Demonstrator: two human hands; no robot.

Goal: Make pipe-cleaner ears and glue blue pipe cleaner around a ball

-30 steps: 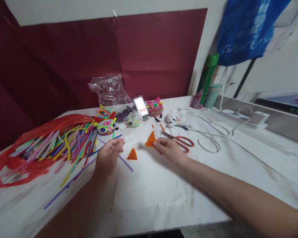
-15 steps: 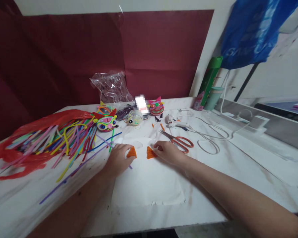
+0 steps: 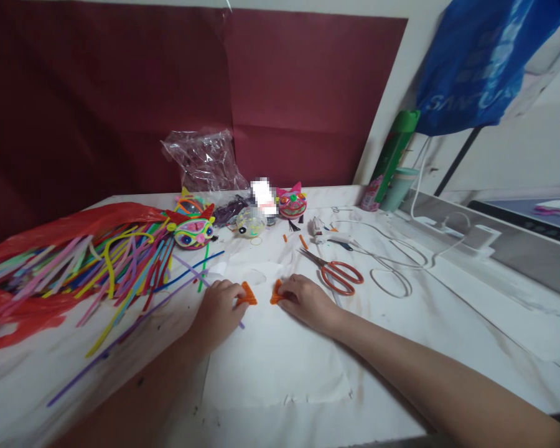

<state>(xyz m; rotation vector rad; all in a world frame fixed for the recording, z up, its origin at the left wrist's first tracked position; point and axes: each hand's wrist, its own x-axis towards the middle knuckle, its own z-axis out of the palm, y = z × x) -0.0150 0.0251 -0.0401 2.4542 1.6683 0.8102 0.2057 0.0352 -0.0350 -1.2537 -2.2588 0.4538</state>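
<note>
Left hand point(image 3: 219, 308) and right hand point(image 3: 308, 303) face each other, fingertips pinched

The left grips the left orange triangle point(image 3: 249, 295), jutting rightward; the right grips the right orange triangle point(image 3: 275, 294), jutting leftward. They lie apart between the hands, over white paper point(image 3: 275, 367); fingers partly cover both, leaving long axes unclear.

Craft workspace, scissors point(image 3: 324, 264), pipe cleaners point(image 3: 133, 256)

Left hand point(image 3: 219, 311) and right hand point(image 3: 309, 305) bare; forearms point(image 3: 401, 361) bare too, tapering toward wrists point(image 3: 341, 322).
</note>
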